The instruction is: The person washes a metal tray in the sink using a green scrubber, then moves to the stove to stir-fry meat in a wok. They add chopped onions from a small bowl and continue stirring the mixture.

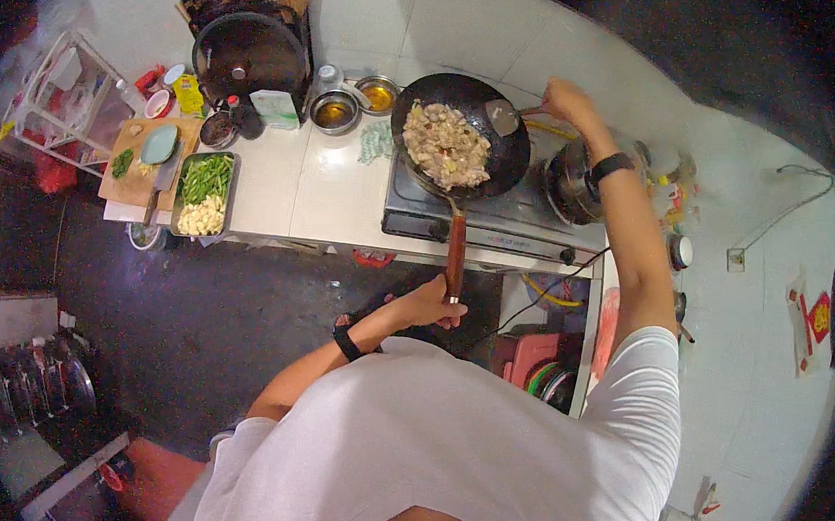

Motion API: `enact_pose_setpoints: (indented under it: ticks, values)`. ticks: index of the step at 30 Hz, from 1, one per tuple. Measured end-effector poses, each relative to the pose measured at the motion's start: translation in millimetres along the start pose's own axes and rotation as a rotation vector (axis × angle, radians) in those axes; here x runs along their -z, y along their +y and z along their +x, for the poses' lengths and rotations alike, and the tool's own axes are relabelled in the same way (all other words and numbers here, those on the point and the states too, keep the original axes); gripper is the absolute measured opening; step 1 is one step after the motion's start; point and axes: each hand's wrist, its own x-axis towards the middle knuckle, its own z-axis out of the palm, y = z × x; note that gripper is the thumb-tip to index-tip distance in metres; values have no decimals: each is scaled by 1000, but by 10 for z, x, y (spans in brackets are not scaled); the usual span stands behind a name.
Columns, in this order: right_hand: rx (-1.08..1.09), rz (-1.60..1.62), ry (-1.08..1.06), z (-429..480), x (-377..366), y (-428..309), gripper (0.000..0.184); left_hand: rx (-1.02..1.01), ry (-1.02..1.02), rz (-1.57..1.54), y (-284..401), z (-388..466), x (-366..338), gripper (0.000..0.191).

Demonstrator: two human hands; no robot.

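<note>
A black wok (pixel 511 167) stands on the left side of a gas stove (pixel 410 213), with pale chopped pieces of food (pixel 446 146) inside. My left hand (pixel 435 305) is closed around the end of the wok's wooden handle (pixel 456 249). On the far right side of the wok, my right hand (pixel 565 100) grips the handle of a metal spatula (pixel 501 117), whose blade lies against the inner wall. Behind my right forearm a metal pot (pixel 572 180) sits on the stove's right side, partly hidden.
Left of the stove are bowls of oil (pixel 335 113) (pixel 378 96), a patterned cloth (pixel 376 143) and a tray of cut green and pale vegetables (pixel 229 196). Farther left, a cutting board (pixel 121 185) holds a cleaver (pixel 167 174) and a blue dish (pixel 159 144). A black cable (pixel 546 295) hangs below the counter.
</note>
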Motion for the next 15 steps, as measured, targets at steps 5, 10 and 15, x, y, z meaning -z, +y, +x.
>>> enact_pose_setpoints:
  ticks: [5,10,15]
  values:
    - [-204,176,-139,583,-342,72,19,-15,-23,-25,2,-5,1,37]
    - [329,666,-292,686,-470,-192,25,-51,-1,-3,11,-30,-13,38]
    - [591,397,-225,166,-149,-479,28,17,-14,0,29,-17,-15,38]
